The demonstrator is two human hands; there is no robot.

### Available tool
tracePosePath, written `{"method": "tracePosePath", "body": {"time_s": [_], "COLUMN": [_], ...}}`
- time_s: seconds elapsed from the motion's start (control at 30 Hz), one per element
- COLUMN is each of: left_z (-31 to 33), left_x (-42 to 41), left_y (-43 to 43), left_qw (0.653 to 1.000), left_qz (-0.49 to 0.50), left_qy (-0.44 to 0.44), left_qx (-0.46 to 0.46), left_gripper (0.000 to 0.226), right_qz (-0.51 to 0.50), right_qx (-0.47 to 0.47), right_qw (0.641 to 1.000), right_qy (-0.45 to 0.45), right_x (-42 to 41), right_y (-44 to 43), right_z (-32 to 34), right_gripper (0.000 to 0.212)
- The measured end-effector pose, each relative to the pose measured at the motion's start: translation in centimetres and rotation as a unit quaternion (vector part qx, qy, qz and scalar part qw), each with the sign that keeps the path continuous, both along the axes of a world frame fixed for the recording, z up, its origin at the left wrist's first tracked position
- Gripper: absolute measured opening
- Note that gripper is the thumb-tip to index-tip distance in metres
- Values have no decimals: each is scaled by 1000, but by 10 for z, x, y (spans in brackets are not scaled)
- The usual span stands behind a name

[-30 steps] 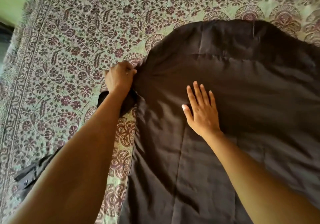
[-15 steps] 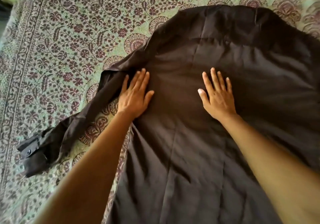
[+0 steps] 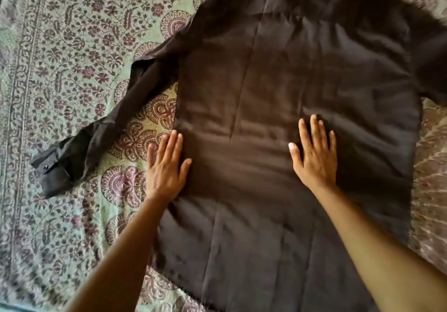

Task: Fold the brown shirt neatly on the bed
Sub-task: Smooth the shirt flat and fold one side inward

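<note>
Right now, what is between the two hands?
Just flat cloth of the brown shirt, with one long crease, lies between the left hand and the right hand. The head view shows it.

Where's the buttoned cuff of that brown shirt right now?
In the head view the cuff lies at the far left on the patterned bedspread, at the end of the outstretched sleeve, apart from the left hand.
</note>
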State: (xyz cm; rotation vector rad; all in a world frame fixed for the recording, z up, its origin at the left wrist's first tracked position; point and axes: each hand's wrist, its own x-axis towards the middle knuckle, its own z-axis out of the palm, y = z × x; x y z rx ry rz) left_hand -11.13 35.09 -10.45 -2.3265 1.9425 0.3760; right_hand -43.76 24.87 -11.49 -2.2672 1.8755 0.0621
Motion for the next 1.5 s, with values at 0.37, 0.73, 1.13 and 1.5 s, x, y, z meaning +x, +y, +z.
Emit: {"method": "tracePosePath", "body": {"time_s": [0.37,0.73,1.13,1.5], "left_z": [7,11,21,44], "left_x": [-115,-86,-87,-141], "left_y": [45,93,100,-157], "left_qw": [997,997,989,993], "left_qz": [-46,65,129,-12], "left_qy": [54,30,2,70], "left_qx": [8,10,71,-96], "left_gripper": [62,66,63,49], "right_qz": [39,-28,-213,-147], "right_qx": [15,15,9,-85], "right_qw": [999,999,977,981], "right_qy": [-5,6,-23,-99], "right_x": [-25,-58,-100,-63], "right_y": [104,123,142,-68], "right_z": [9,7,15,45], "right_gripper": [62,65,63,61]}}
